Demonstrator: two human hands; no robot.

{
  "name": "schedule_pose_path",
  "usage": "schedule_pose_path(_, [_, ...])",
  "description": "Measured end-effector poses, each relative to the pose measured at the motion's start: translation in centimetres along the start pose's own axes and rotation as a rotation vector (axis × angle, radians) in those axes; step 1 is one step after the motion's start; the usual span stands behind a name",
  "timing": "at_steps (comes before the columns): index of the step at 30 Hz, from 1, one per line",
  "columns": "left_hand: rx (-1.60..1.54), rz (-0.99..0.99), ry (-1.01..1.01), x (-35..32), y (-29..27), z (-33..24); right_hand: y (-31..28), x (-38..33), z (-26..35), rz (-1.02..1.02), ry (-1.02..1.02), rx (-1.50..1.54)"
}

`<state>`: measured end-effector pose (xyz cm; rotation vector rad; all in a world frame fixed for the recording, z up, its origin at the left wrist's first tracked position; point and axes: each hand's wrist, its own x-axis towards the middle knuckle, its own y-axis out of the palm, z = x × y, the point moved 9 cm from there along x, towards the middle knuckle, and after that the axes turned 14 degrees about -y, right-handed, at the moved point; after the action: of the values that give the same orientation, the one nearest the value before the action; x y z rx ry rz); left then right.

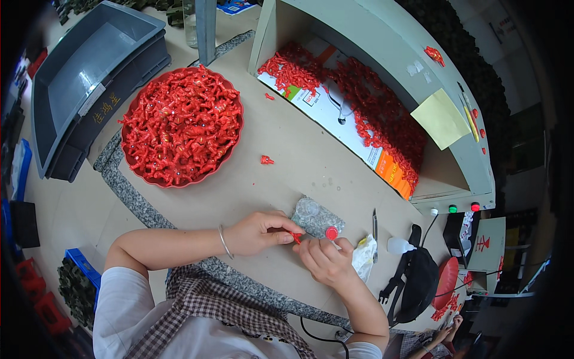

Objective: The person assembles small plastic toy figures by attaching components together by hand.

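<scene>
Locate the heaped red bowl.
Head view, upper left: the bowl sits on the table, right of the grey bin and beyond the left hand.

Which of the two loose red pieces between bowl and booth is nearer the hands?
The lower loose piece, between the left hand and the upper loose piece, which lies farther off, by the booth.

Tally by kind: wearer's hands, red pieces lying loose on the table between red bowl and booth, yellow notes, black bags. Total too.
Left hand, right hand: 2
Loose red pieces: 2
Yellow note: 1
Black bag: 1
Total: 6
</scene>
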<state>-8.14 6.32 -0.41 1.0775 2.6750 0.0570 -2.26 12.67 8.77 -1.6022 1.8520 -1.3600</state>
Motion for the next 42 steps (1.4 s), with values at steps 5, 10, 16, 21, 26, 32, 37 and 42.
schedule_pose_path(5, [-0.024,-0.005,-0.022,0.0,-0.1,0.0,0.2,0.0,-0.2,0.010,0.022,0.009])
schedule_pose_path(10, [-0.047,-0.013,-0.030,0.0,-0.2,0.0,0.3,0.2,-0.4,0.021,0.018,0.026])
schedule_pose_path(16, [0.017,-0.022,0.007,0.0,-0.4,-0.1,0.3,0.5,-0.5,0.026,0.021,0.065])
schedule_pose_path(21, [-0.020,-0.012,0.000,0.0,-0.4,-0.3,0.4,0.5,-0.5,0.034,0.014,0.067])
schedule_pose_path(26, [-0.074,-0.007,-0.022,0.0,-0.4,0.0,0.6,0.6,-0.5,0.036,0.006,0.074])
schedule_pose_path(32, [-0.026,-0.003,-0.007,0.0,-0.3,-0.4,0.4,0.2,-0.4,0.012,0.057,0.092])
schedule_pose_path(37, [-0.016,-0.005,0.076,-0.3,-0.1,-1.7,-0.3,-0.4,-1.4,-0.060,0.222,0.100])
schedule_pose_path(42, [-0.098,-0.004,0.172,-0.3,-0.4,-2.2,-0.5,-0.8,-2.1,-0.188,0.330,0.153])
